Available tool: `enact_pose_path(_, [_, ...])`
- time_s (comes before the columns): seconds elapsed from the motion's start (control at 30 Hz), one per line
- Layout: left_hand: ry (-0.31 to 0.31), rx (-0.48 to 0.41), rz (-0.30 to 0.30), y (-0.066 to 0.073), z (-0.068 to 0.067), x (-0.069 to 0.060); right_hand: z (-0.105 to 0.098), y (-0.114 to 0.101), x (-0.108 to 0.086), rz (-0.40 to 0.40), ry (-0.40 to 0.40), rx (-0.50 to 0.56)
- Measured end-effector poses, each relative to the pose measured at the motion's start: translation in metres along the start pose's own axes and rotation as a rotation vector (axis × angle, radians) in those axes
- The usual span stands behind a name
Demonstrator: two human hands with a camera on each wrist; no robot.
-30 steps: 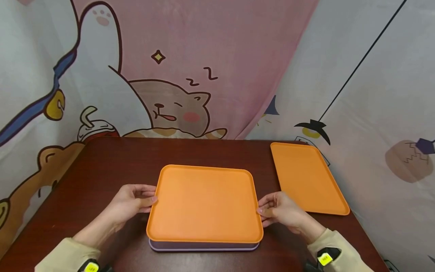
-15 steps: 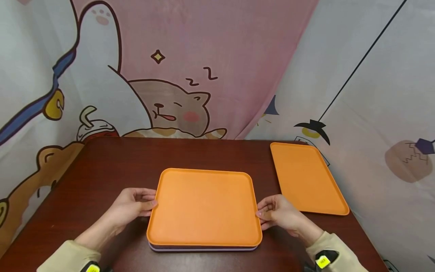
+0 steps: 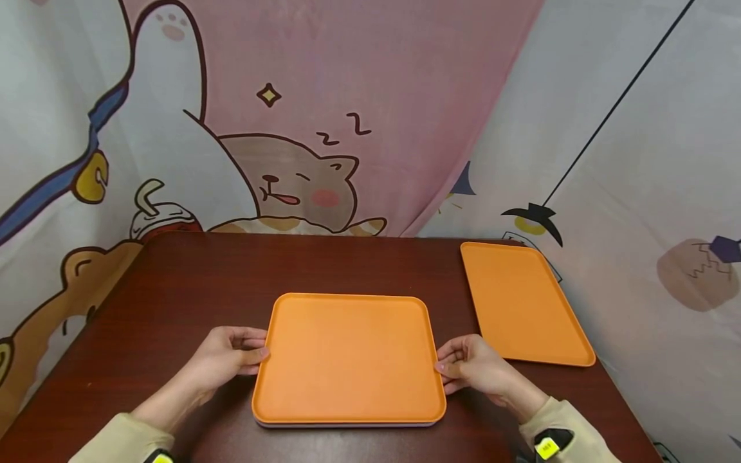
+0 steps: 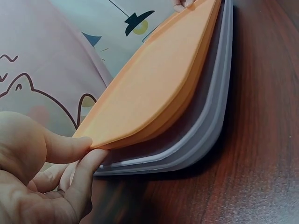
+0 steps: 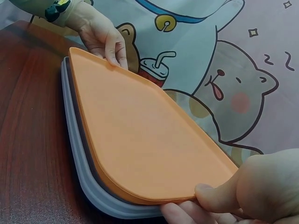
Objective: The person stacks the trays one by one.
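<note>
You hold the orange tray [image 3: 348, 360] right over a greyish-purple tray [image 4: 201, 147], a narrow dark gap showing between them in the wrist views. Your left hand [image 3: 224, 355] pinches its left edge between thumb and fingers; your right hand [image 3: 476, 368] pinches the right edge likewise. Beyond your right hand, a second orange tray [image 3: 527, 305] lies on the dark wooden table [image 3: 202, 276], before a cartoon-printed cloth [image 3: 405, 83]
</note>
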State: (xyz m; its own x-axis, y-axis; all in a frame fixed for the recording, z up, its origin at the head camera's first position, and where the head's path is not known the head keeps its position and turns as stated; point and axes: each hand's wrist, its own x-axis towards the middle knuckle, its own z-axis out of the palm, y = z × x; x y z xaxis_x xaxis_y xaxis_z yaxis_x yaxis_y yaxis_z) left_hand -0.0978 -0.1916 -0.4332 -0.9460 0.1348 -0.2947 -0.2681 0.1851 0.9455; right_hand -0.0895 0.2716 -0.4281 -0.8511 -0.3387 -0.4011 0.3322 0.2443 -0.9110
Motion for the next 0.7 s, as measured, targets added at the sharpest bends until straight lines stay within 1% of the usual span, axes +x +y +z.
enact_pose_path(0.4, [0.015, 0.031, -0.002, -0.0074, 0.0002, 0.0038, 0.0030, 0.0048, 0.0014, 0.007, 0.029, 0.006])
enact_pose_path(0.7, [0.023, 0.059, 0.003, -0.0056, 0.0006, 0.0041, 0.0045, 0.0065, 0.0005, 0.001, 0.046, 0.027])
